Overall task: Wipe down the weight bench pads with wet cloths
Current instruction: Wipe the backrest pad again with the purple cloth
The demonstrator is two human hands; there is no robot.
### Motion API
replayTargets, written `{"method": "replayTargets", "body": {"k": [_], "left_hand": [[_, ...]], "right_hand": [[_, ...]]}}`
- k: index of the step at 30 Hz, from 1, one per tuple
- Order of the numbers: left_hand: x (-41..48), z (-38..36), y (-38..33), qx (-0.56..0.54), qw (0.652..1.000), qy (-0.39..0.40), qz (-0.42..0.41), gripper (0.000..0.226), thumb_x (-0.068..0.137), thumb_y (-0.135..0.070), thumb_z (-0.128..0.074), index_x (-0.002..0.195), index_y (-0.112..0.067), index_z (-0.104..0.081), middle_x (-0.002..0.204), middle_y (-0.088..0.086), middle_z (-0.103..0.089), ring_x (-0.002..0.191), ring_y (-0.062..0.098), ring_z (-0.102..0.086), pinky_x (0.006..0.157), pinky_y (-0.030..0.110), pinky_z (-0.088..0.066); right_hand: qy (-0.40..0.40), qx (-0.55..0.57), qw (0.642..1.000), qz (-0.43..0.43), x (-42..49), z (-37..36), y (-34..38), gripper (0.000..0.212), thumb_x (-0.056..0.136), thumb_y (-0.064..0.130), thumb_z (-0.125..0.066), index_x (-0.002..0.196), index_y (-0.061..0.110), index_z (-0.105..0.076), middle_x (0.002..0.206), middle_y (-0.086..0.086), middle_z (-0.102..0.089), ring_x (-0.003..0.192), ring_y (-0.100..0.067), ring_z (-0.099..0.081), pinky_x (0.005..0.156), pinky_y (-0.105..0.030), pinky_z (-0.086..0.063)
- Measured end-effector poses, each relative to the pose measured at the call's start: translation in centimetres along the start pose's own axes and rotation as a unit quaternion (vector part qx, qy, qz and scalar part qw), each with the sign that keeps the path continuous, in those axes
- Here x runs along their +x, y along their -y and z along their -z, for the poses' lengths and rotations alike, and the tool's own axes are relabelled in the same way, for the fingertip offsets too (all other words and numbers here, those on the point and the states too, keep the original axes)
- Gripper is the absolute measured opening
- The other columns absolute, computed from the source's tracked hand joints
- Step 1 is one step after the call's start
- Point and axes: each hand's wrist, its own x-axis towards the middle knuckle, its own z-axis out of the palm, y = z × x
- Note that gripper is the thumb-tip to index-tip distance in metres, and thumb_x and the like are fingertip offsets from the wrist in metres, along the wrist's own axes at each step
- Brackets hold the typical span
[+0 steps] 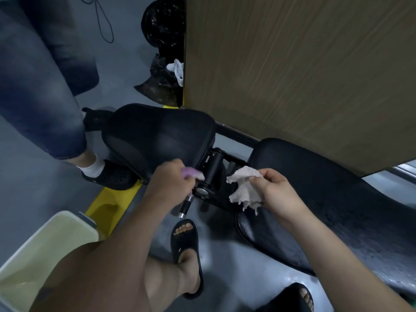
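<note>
Grey, smooth floor [236,266] lay under us, faintly glossy, with a yellow painted strip [108,206] running across it at the left. Nearest to us were our bare knees and two black moulded slides [184,242], and at the lower left stood a pale yellow plastic bin [45,244] with rounded corners.

Beyond the knees, our left grip [171,181] had its fingers curled round a small lilac cloth [191,173], at the near edge of the seat pad [157,134]. Our right grip [276,192] pinched a crumpled white cloth [245,188], nubbly and ragged at its hem, which hung over the near end of the long back pad [337,199]; we could not tell whether it touched the pad. Between the two grips sat the black metal hinge [213,167] of the weight bench, and below it a short knob with a chrome tip [185,204].

The seat pad was black, rounded and finely woven in look. The back pad was black, long and pebbled, with a damp sheen.

Farther left stood another person's leg in faded jeans [40,97], with a white sock and a black perforated clog [112,176]. Behind the seat pad lay crinkled black bags [164,25] and a white plastic bag [177,68]. A broad wood-grain panel [292,75] filled the far right.
</note>
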Motion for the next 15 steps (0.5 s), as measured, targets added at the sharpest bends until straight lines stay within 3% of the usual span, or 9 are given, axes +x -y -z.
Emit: {"method": "replayTargets", "body": {"k": [3,6,8,11,15], "left_hand": [[0.1,3.1,1.0,-0.057,0.991,-0.084,0.082,0.01,0.09,-0.029,-0.057,0.088,-0.019,-0.06,0.079,0.003,-0.067,0.071,0.019,-0.065,0.062,0.033,-0.053],[0.3,5.2,2.0,-0.138,0.97,-0.141,0.142,0.011,0.09,-0.024,-0.054,0.083,-0.018,-0.06,0.076,0.002,-0.065,0.067,0.012,-0.06,0.056,0.027,-0.041],[0.6,5.4,2.3,-0.194,0.949,-0.17,0.179,0.009,0.095,-0.024,-0.057,0.094,-0.016,-0.06,0.084,-0.001,-0.062,0.07,0.008,-0.054,0.056,0.022,-0.035],[1.3,5.2,2.4,-0.241,0.929,-0.204,0.191,0.023,0.097,-0.032,-0.062,0.111,-0.014,-0.059,0.098,-0.001,-0.062,0.076,0.009,-0.053,0.06,0.02,-0.036],[2.1,4.7,2.4,-0.266,0.929,-0.17,0.194,0.039,0.096,-0.047,-0.06,0.098,-0.008,-0.061,0.084,0.0,-0.063,0.068,0.009,-0.055,0.047,0.016,-0.035]], "right_hand": [[0.022,0.023,0.999,-0.007,0.9,-2.3,0.9,0.005,0.102,0.016,-0.058,0.099,0.015,-0.062,0.082,-0.007,-0.068,0.068,-0.019,-0.064,0.058,-0.032,-0.053],[0.043,0.022,0.999,-0.018,2.6,-5.4,1.4,0.009,0.1,0.026,-0.06,0.103,0.018,-0.063,0.09,-0.007,-0.065,0.079,-0.022,-0.061,0.073,-0.041,-0.054],[0.063,0.021,0.998,-0.019,3.8,-7.7,2.3,0.012,0.1,0.028,-0.059,0.106,0.018,-0.063,0.093,-0.007,-0.066,0.082,-0.024,-0.062,0.076,-0.043,-0.055],[0.093,0.038,0.995,-0.015,5.4,-11.0,3.8,0.01,0.1,0.028,-0.06,0.103,0.019,-0.063,0.094,-0.009,-0.067,0.082,-0.025,-0.062,0.079,-0.042,-0.055],[0.056,-0.114,0.992,0.018,6.9,-13.1,3.3,0.032,0.088,0.042,-0.066,0.112,0.022,-0.066,0.099,-0.003,-0.073,0.09,-0.024,-0.072,0.089,-0.046,-0.061]]}}
